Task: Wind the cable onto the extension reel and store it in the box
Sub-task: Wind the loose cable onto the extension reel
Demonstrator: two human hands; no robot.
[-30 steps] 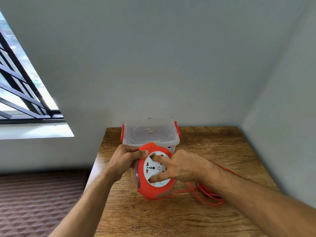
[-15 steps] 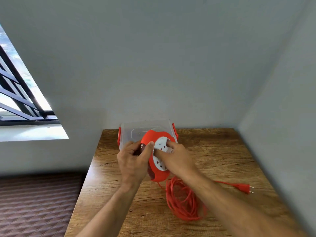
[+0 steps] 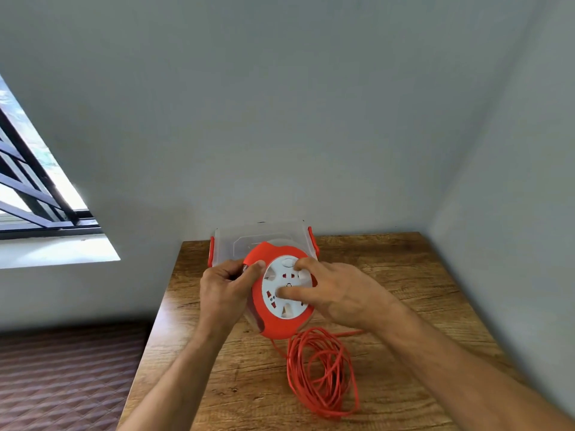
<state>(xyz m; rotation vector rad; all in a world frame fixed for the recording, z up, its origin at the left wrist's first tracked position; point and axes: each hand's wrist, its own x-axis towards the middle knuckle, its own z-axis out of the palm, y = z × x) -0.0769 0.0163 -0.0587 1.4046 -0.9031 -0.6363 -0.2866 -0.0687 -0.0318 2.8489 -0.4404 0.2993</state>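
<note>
An orange extension reel (image 3: pixel 273 326) with a white socket face stands tilted above the wooden table (image 3: pixel 404 275). My left hand (image 3: pixel 225 292) grips the reel's left rim, thumb over the orange edge. My right hand (image 3: pixel 339 292) lies on the white disc, with fingers pressed into its recesses. Below the reel, loose orange cable (image 3: pixel 322 373) lies in a coil on the table and runs up to the reel's underside. Behind the reel stands a clear plastic box (image 3: pixel 245 241) with orange latches and its lid on. The plug is hidden.
The table fills a corner, with grey walls behind and to the right. Its left edge drops to a patterned brown floor (image 3: pixel 62 377). A barred window (image 3: pixel 28 188) with a white sill is at the left.
The view has shifted, so the cable coil now shows below the reel. My right hand's fingers have moved round on the white disc. My left hand keeps its grip on the rim.
</note>
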